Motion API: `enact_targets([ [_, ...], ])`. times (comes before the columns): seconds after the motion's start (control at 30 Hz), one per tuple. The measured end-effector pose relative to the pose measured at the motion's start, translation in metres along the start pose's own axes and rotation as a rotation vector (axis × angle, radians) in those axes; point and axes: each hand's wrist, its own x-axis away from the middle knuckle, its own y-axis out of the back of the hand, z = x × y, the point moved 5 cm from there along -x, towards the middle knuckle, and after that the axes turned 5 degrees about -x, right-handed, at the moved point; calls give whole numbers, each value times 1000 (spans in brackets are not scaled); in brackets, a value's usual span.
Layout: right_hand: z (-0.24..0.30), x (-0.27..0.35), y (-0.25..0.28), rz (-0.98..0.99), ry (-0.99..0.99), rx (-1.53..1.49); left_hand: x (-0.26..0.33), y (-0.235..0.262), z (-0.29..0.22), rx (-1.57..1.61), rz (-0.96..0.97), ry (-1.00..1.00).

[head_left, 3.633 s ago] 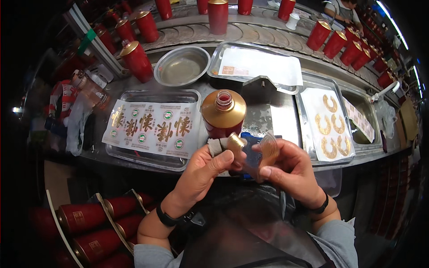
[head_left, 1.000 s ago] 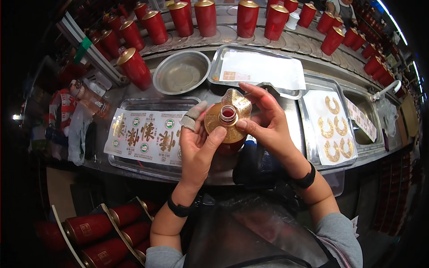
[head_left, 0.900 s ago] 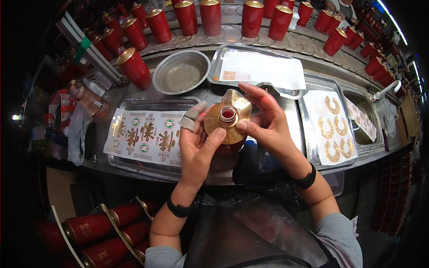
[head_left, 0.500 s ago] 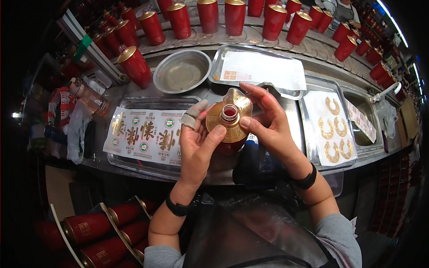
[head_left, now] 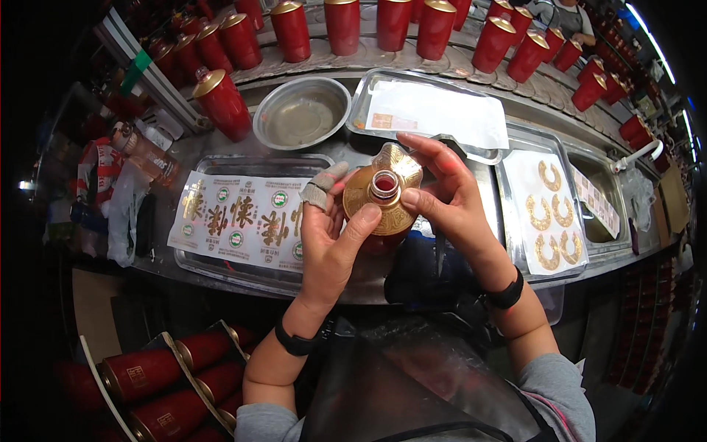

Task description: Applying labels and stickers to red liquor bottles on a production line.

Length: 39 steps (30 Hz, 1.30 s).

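Observation:
A red bottle with a gold shoulder (head_left: 359,184) stands upright between my hands, its clear glass mouth uncapped. My left hand (head_left: 331,232) is wrapped round its left side, thumb on the shoulder, with a grey cloth cover on one finger. A gold embossed, scallop-edged label (head_left: 398,163) lies against the shoulder's far right side, its far edge lifted. My right hand (head_left: 445,193) pinches at this label, its thumb pressing near the bottle mouth and its fingers raised behind. The bottle's lower body is mostly hidden by my hands.
A tray with a sheet of gold character stickers (head_left: 236,219) lies left. A metal bowl (head_left: 302,114) and a tray with white paper (head_left: 434,107) stand behind. Gold horseshoe labels (head_left: 540,212) lie right, beside a sink (head_left: 600,214). Red bottles (head_left: 344,28) line a conveyor.
The red bottles on the conveyor have moved to the right. My hands and the held bottle have barely shifted; both still grip in the same places.

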Motion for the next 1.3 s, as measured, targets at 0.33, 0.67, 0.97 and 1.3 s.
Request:
enact_targets([
  [0.33,1,3,0,5,11,25,2,-1,0,-23,4,-10],
  [0.67,4,4,-5,-5,-13,76,1,0,-4,33,24,15],
  [0.97,7,3,-7,2,-7,94,1,2,-1,101,3,1],
  [1.3,7,2,-12,-12,-50,63,-4,6,-2,151,-35,105],
])
